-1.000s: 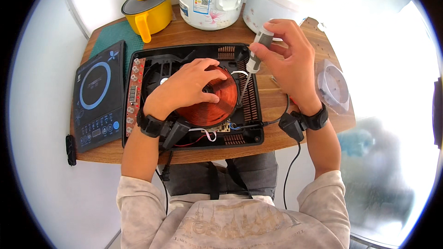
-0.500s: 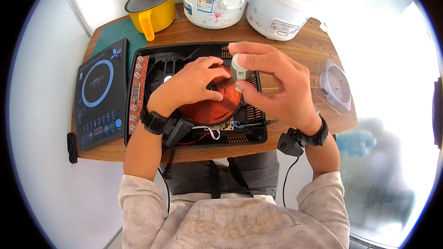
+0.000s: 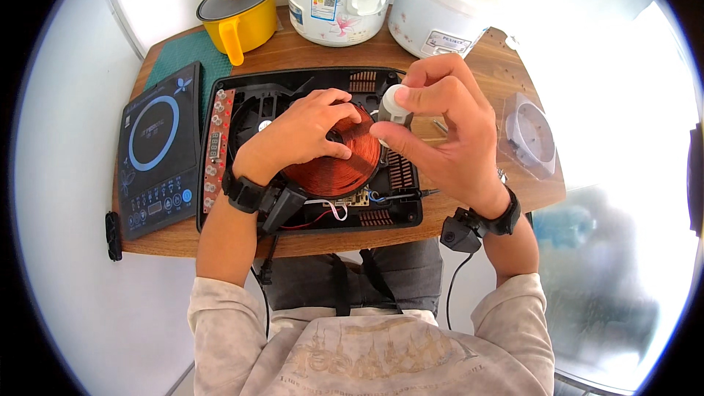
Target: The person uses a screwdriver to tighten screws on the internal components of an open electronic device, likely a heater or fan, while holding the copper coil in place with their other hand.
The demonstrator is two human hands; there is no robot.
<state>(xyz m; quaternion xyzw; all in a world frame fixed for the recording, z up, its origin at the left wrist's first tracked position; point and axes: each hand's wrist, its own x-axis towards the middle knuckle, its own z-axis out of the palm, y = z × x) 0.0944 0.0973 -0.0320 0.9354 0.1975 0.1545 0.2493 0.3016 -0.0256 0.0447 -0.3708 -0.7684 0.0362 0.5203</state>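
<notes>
An opened induction cooker base (image 3: 400,221) with black walls lies on the table in front of me. Inside it sits a round copper coil (image 3: 323,176). My left hand (image 3: 297,132) stretches over the coil, thumb and fingers apart and slightly bent, holding nothing. Above the base's right side, my right hand (image 3: 458,125) grips a grey screwdriver (image 3: 397,101) with a pale rounded cap, seen mostly end-on. Its tip is hidden. A red board (image 3: 216,139) with a small display runs along the base's left side.
A black glass cooktop panel (image 3: 158,139) lies at the left, partly on a green mat (image 3: 183,51). Behind stand a yellow pot (image 3: 246,26) and two white rice cookers (image 3: 334,11). A clear plastic tray (image 3: 529,138) is at the right; small metal pieces (image 3: 440,126) lie near my right hand.
My right hand has shifted slightly right with the screwdriver, whose cap now points more toward the camera. My left hand has hardly moved.
</notes>
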